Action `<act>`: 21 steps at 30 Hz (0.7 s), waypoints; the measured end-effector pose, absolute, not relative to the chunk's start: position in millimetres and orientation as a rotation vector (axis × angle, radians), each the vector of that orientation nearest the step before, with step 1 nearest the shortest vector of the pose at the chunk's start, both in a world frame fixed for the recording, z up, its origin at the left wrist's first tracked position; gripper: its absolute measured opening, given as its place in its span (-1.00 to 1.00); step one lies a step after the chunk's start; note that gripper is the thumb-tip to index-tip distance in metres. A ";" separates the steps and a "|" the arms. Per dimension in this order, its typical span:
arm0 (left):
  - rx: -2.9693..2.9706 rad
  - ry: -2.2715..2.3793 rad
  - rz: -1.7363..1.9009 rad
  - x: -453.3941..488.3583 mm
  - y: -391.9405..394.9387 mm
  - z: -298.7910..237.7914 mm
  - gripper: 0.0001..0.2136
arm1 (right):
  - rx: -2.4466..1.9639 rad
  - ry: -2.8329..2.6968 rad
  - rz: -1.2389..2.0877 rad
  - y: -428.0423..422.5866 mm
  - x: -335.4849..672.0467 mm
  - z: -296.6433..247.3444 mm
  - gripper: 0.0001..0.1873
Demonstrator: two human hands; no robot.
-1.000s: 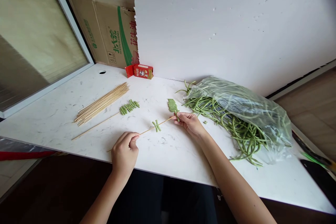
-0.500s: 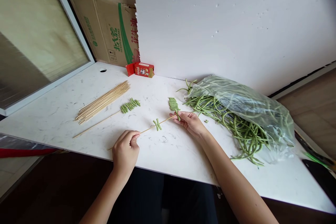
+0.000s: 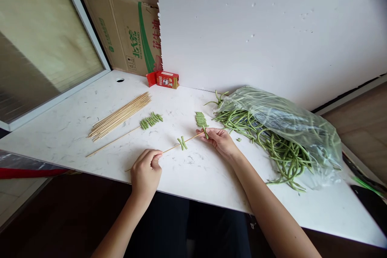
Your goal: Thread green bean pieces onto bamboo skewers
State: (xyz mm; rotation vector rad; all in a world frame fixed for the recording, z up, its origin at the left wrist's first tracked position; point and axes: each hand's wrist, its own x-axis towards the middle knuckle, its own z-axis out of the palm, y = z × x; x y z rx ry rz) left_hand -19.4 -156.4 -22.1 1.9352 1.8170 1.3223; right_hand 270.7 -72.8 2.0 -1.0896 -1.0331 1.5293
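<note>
Left hand (image 3: 146, 173), one: over the near part of the white table (image 3: 196, 185), thumb and forefinger pinching the held skewer (image 3: 171, 148); the fist hides a length of it. Threaded bean pieces (image 3: 182, 142), two: close together on that skewer, between the hands. Right hand (image 3: 222, 142), one: thumb and fingers pinching one green bean piece (image 3: 206, 132) at the skewer's far tip; whether it is pierced cannot be told.

Laid skewer (image 3: 115, 142), one: to the left, flat on the table, its far end filled with a close row of bean pieces (image 3: 151, 120), too crowded to count. Long beans (image 3: 288, 157), many, tangled: right, spilling from one clear plastic bag (image 3: 281, 107), whose film covers part of the heap. Cut bean pieces (image 3: 200, 119), a single row, roughly eight: just beyond the right hand's fingertips. Bare skewers (image 3: 121, 115), one bundle, too dense to count: left.

Red box (image 3: 167, 80), one, flap open: table's back edge. Cardboard carton (image 3: 127, 36), one: behind it, partly hidden by one white panel (image 3: 242, 20).
</note>
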 end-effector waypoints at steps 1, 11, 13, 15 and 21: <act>1.937 1.815 1.324 -19.5 -156.4 -22.1 -0.79 | -1.090 -1.034 1.527 -72.9 270.5 2.1 -0.56; 1.931 1.823 1.319 -19.6 -156.7 -21.4 -0.79 | -1.085 -1.025 1.510 -72.4 269.0 -1.2 -0.57; 1.930 1.822 1.319 -19.5 -156.5 -21.5 -0.79 | -1.088 -1.045 1.495 -72.4 268.7 -1.6 -0.57; 1.930 1.823 1.320 -19.5 -156.3 -21.5 -0.79 | -1.085 -1.077 1.476 -72.6 268.8 -2.1 -0.58; 1.908 1.829 1.308 -18.9 -156.4 -21.2 -0.78 | -1.106 -1.250 1.367 -73.5 270.1 -2.5 -0.62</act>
